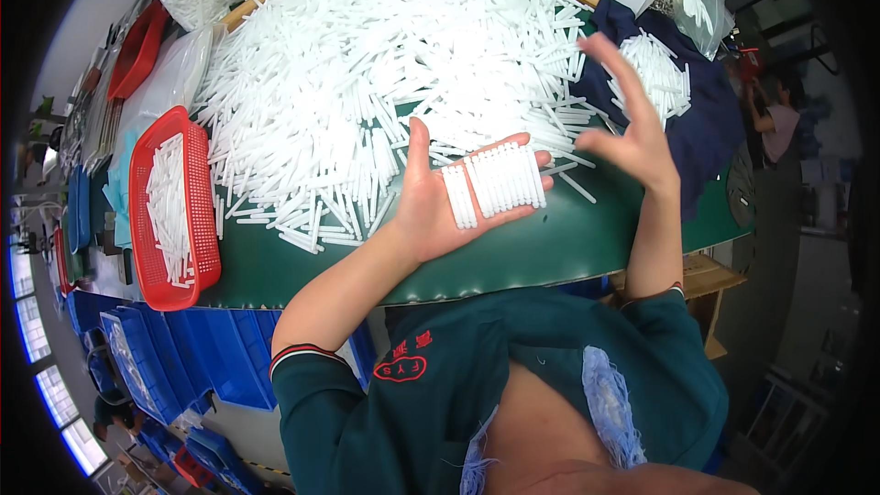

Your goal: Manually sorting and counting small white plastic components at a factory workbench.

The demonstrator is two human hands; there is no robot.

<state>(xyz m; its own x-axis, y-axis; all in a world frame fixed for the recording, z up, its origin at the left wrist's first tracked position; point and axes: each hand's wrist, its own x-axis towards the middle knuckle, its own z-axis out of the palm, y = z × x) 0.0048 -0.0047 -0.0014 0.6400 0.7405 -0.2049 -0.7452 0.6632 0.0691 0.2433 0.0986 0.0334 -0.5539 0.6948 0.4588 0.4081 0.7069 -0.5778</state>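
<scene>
Palm up above the near edge of the table, my left hand [429, 215] is stretched flat with its thumb apart. Across its palm and fingers lies a neat row of short white sticks [506, 179], side by side, with a gap splitting a small group from a larger one. My right hand [632, 128] is raised to the right, its thumb and fingers spread and nothing between them; it is slightly blurred. Beyond both hands spreads a large loose heap of the same white sticks [367, 46].
A red perforated basket [203, 211] holding white sticks stands at the left on the green table [266, 261]. More sticks [655, 73] lie on dark blue cloth [706, 142] at the right. Blue bins [229, 357] sit below the table's left side. Another person [779, 119] is far right.
</scene>
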